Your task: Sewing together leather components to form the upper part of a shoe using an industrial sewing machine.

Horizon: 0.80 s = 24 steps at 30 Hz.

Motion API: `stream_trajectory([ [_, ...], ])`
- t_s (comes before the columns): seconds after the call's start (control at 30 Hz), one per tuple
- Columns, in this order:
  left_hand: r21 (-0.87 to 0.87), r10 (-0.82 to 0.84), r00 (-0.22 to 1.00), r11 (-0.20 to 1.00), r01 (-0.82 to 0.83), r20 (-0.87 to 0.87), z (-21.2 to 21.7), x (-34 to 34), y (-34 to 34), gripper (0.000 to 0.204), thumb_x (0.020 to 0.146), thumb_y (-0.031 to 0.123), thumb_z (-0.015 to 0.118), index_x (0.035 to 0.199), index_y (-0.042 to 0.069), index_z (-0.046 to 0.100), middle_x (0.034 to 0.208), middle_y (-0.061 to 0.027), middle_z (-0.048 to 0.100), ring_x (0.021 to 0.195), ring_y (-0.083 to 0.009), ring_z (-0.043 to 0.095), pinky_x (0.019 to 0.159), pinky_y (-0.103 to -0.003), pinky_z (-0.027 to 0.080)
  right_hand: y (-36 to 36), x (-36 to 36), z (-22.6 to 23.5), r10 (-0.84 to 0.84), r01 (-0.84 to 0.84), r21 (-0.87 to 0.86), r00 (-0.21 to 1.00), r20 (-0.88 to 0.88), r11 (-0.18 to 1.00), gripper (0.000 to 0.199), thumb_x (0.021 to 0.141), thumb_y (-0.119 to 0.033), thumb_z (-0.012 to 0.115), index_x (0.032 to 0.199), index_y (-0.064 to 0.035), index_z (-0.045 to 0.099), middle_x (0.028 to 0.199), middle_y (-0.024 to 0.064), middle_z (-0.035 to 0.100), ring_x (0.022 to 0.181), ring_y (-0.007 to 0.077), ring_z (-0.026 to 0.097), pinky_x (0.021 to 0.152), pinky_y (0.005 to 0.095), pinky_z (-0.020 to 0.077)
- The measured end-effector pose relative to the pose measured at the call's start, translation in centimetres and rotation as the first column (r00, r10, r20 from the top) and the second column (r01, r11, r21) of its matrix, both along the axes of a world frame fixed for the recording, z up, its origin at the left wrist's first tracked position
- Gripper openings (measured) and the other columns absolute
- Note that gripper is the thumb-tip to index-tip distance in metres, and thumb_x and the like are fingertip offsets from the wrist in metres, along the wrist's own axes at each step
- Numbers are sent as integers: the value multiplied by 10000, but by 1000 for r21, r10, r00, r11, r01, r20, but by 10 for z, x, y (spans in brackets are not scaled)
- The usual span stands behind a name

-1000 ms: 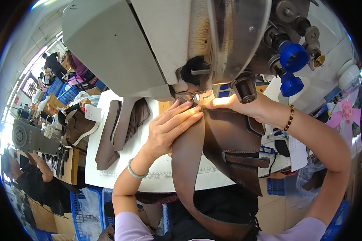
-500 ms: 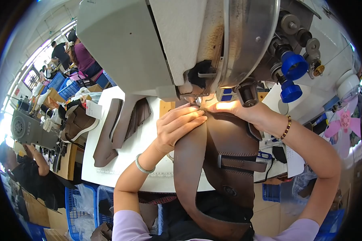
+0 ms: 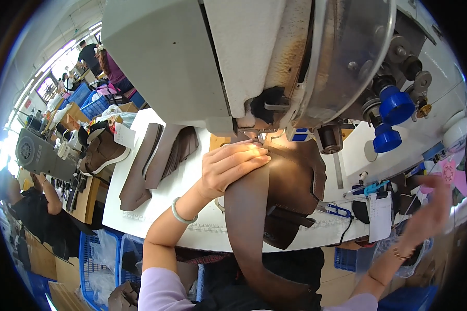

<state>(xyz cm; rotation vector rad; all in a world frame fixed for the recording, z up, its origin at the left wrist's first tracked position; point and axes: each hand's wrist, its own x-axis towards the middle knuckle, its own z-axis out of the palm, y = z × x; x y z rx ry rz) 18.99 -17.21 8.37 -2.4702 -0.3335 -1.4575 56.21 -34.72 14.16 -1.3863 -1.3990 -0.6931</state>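
Under the head of a sewing machine (image 3: 166, 62), my left hand (image 3: 234, 165) has its fingers pressed together on the upper end of a long brown leather strip (image 3: 246, 217). The thumb is hidden. The strip curves down over the table edge toward my lap. Beside it, a wider brown leather panel (image 3: 296, 173) lies lit by the machine lamp, its lower part folded over near the table edge. My right hand (image 3: 428, 212) is off the leather, raised at the far right, and its fingers are smeared by motion.
Cut leather pieces (image 3: 176, 153) lie on the white table (image 3: 192, 217), left. Blue-handled snips (image 3: 334, 208) and a white paper (image 3: 380, 217) lie right. A brown shoe (image 3: 105, 150) stands farther left. Blue knobs (image 3: 397, 105) jut from the machine. Blue baskets (image 3: 91, 264) stand below; another person (image 3: 41, 217) sits left.
My right hand has let go of the leather panel and swung out to the right. The panel's lower part has folded up from my lap. My left hand stays on the strip.
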Motion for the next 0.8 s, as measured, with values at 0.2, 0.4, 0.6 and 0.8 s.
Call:
stream_trajectory([
  [0.2, -11, -25, 1000, 1000, 25, 6, 0, 6, 6, 237, 743, 154, 679, 959, 77, 738, 970, -34, 723, 923, -205, 697, 826, -339, 590, -24, 381, -38, -294, 309, 287, 951, -94, 907, 266, 970, -132, 521, 975, 82, 678, 948, 118, 687, 877, 219, 647, 877, 355, 504],
  [0.4, -31, -35, 999, 999, 35, 9, 0, 11, 9, 236, 742, 165, 684, 954, 78, 738, 965, -34, 725, 924, -209, 698, 833, -342, 589, 22, 483, -28, -304, 327, 255, 945, -123, 910, 272, 972, -151, 531, 1014, 83, 663, 981, 123, 682, 913, 219, 640, 896, 351, 492],
  [0.6, -41, -40, 995, 998, 44, 86, -22, -27, 4, 234, 742, 162, 689, 953, 73, 737, 961, -39, 725, 919, -218, 699, 840, -353, 589, 50, 526, 45, -335, 343, 250, 939, -74, 906, 286, 973, -169, 540, 1054, 84, 649, 1013, 129, 677, 948, 219, 633, 914, 346, 480],
  [0.8, -30, -35, 999, 999, 35, -5, 6, 18, 9, 234, 738, 155, 692, 951, 68, 736, 960, -41, 725, 916, -219, 701, 833, -353, 592, 76, 459, 30, -356, 387, 214, 919, -169, 897, 308, 975, -187, 550, 1093, 84, 634, 1046, 135, 671, 984, 219, 626, 932, 342, 468],
])
